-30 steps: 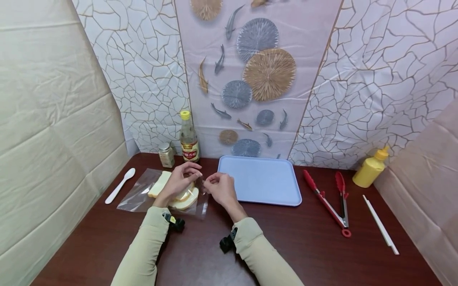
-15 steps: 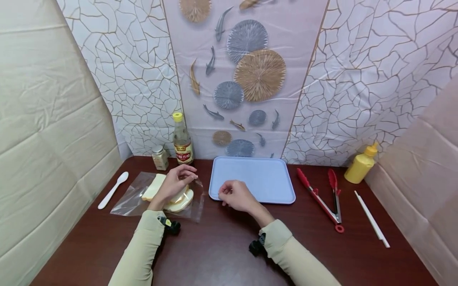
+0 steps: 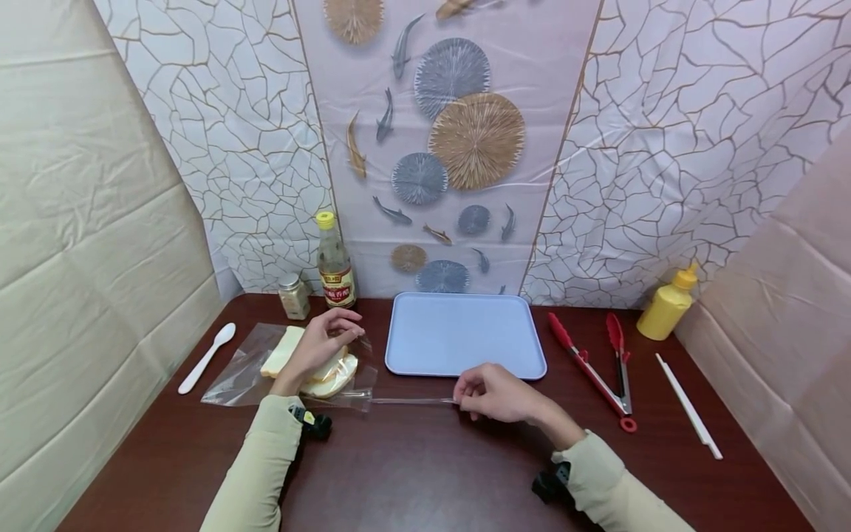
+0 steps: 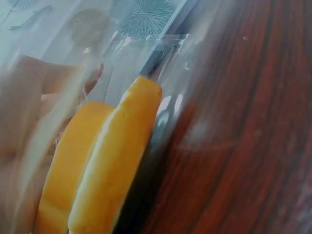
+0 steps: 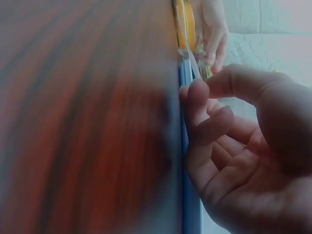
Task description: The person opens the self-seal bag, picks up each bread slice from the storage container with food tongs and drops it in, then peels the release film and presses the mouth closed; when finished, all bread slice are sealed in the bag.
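A clear plastic bag [image 3: 242, 378] with bread slices [image 3: 337, 378] in it lies at the left of the table. My left hand [image 3: 322, 341] is over the bread, its thumb and fingers pinching the bag's upper right corner. From the bag's lower right, a thin clear strip [image 3: 412, 400] stretches taut to my right hand [image 3: 500, 395]. That hand pinches the strip's end between thumb and index finger, as the right wrist view shows with the strip [image 5: 193, 62] narrow and pale. In the left wrist view, brown crusts [image 4: 114, 156] show up close; plastic blurs the fingers.
A light blue tray [image 3: 465, 332] lies behind my right hand. A white spoon [image 3: 207, 357], a spice jar [image 3: 294, 297] and a yellow-capped bottle [image 3: 336, 266] stand or lie left. Red tongs [image 3: 595, 377], white chopsticks [image 3: 688, 406] and a yellow squeeze bottle [image 3: 667, 304] are right.
My right hand has moved away from the bag's right edge, rightward and toward me, drawing the clear strip out with it. My left hand stays at the bag's corner.
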`<state>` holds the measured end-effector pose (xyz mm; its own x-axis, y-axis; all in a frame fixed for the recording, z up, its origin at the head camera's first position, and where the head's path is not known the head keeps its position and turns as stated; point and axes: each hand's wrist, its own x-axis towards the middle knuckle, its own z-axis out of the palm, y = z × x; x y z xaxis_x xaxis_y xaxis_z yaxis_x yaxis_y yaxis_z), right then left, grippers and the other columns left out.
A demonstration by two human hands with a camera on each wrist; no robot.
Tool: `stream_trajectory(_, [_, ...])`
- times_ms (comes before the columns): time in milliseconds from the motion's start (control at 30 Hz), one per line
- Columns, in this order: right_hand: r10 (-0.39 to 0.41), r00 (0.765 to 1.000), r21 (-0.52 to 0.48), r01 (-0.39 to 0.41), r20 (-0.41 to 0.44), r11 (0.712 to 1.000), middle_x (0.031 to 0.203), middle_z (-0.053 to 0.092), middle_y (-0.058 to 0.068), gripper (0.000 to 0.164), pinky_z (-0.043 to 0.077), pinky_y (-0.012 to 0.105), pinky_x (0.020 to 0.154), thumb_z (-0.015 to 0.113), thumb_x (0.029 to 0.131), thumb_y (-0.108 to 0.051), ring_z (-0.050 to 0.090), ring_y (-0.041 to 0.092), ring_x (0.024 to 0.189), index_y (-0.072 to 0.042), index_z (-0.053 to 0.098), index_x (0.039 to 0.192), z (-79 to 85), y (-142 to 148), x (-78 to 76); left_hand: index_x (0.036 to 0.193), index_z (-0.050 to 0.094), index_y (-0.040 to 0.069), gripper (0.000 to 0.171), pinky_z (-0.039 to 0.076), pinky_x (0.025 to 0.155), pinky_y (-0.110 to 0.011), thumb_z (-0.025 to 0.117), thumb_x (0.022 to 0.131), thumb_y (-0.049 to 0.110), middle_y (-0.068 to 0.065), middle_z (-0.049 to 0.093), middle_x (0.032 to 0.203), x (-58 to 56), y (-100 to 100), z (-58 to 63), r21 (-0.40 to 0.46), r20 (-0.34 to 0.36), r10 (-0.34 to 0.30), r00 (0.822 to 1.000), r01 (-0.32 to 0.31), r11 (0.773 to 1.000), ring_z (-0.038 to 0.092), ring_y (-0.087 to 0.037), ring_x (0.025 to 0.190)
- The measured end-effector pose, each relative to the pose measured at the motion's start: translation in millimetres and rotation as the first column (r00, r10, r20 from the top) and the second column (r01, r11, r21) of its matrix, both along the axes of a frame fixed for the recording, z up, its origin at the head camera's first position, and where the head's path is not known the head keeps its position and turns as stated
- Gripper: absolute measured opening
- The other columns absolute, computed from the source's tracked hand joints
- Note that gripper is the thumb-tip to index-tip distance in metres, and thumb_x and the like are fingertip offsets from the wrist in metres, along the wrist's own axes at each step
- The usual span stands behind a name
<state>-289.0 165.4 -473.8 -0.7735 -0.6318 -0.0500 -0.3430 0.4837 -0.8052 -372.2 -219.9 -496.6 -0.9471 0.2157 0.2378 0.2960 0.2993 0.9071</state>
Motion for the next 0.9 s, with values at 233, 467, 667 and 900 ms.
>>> stream_trajectory(233, [-0.039, 0.999, 0.027, 0.039, 0.016, 0.999, 0.078, 0.071, 0.008, 0.006, 0.056, 0.029, 0.054, 0.07, 0.1, -0.007, 0.069, 0.019, 0.068, -0.005, 0.075, 0.097, -0.2, 39.2, 2.6, 0.138, 0.063, -0.005, 0.039, 0.055, 0.085, -0.019, 0.074, 0.104, 0.011, -0.024, 0.08, 0.112, -0.8, -0.2, 0.5, 0.027, 0.015, 0.011, 1.0, -0.012, 1.0, 0.077, -0.018, 0.099])
stream_trajectory(467, [0.002, 1.0, 0.066, -0.002, 0.004, 0.998, 0.076, 0.073, 0.011, 0.006, 0.056, 0.027, 0.057, 0.07, 0.101, -0.004, 0.068, 0.019, 0.067, -0.004, 0.076, 0.098, 7.3, 69.6, -1.1, 0.136, 0.065, -0.001, 0.037, 0.054, 0.088, -0.017, 0.076, 0.103, 0.014, -0.021, 0.081, 0.111, 1.7, -0.3, 0.9, 0.036, 0.009, 0.054, 0.998, -0.055, 0.998, 0.076, -0.013, 0.1])
stream_trajectory(667, [0.103, 0.993, 0.1, -0.109, 0.061, 0.989, 0.083, 0.078, 0.01, 0.014, 0.058, 0.028, 0.061, 0.072, 0.105, -0.018, 0.07, 0.018, 0.071, -0.009, 0.082, 0.108, 17.9, 87.7, -6.7, 0.137, 0.065, 0.001, 0.04, 0.053, 0.092, -0.019, 0.074, 0.105, 0.023, -0.015, 0.082, 0.117, 3.6, 2.3, 6.6, -0.018, -0.015, 0.107, 0.994, -0.107, 0.994, 0.076, -0.022, 0.11])
stream_trajectory(900, [0.036, 0.999, 0.146, -0.03, -0.035, 0.989, 0.079, 0.077, 0.008, 0.019, 0.058, 0.028, 0.061, 0.072, 0.107, -0.025, 0.069, 0.024, 0.068, -0.011, 0.082, 0.1, 27.2, 102.3, -10.6, 0.131, 0.07, 0.011, 0.025, 0.055, 0.101, -0.038, 0.061, 0.112, 0.025, -0.012, 0.078, 0.127, 4.6, 5.4, 23.8, -0.087, -0.129, 0.161, 0.979, -0.173, 0.981, 0.071, -0.033, 0.125])
